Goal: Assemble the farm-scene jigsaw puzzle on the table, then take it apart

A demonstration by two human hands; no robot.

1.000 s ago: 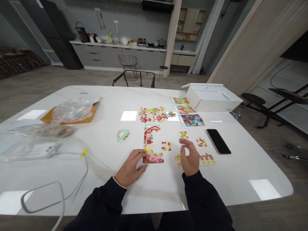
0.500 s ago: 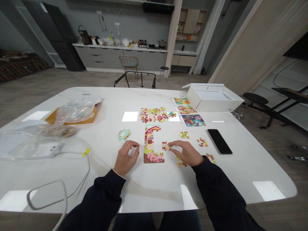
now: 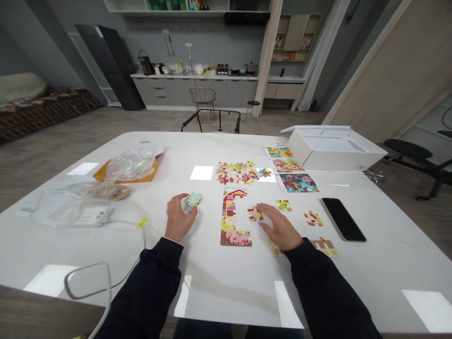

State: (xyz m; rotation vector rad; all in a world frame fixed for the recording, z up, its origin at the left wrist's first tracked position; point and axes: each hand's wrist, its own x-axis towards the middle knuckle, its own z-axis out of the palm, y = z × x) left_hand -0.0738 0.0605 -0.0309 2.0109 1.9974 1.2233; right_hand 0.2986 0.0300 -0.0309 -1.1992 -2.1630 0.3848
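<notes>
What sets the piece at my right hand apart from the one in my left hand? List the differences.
The peach-and-brown jigsaw piece is warm-coloured, while the teal-and-green puzzle section is cool-coloured. The peach-and-brown jigsaw piece lies flat on the white table at the right hand's fingertips; the teal-and-green puzzle section is gripped in the left hand's fingers. The section also looks larger. Both bear cartoon print and sit on opposite sides of the assembled barn strip.

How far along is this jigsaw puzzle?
Partly done: an L-shaped strip with a red barn is joined. In hand: the left hand holds a small joined chunk; the right hand touches a loose piece. Remaining: a heap of loose pieces beyond the strip and scattered ones.
</notes>
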